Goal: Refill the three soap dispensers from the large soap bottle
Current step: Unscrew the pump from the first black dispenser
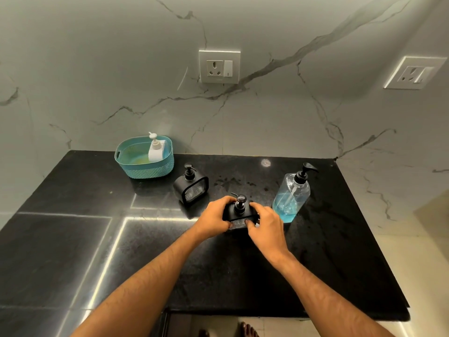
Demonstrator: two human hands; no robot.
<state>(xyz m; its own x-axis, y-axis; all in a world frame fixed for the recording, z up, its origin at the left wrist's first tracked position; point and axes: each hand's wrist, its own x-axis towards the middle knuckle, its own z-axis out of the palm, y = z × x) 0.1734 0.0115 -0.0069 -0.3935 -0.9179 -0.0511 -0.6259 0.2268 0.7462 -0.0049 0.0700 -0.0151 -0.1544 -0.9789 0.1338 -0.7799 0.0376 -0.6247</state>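
Hands — left hand [215,221], right hand [266,224] — around black dispenser [239,211]

Dispenser [192,184] left of bottle [292,194]

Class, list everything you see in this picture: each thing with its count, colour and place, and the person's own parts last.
Black dispensers: 2; one gripped in both hands, one behind it to the left.
White dispenser: 1, in the basket.
Basket: 1, teal, back left of the counter.
Large soap bottle: 1, clear with blue soap, right.
Counter: 1, black.
Wall sockets: 2, white.
Left hand, right hand: holding the near dispenser.
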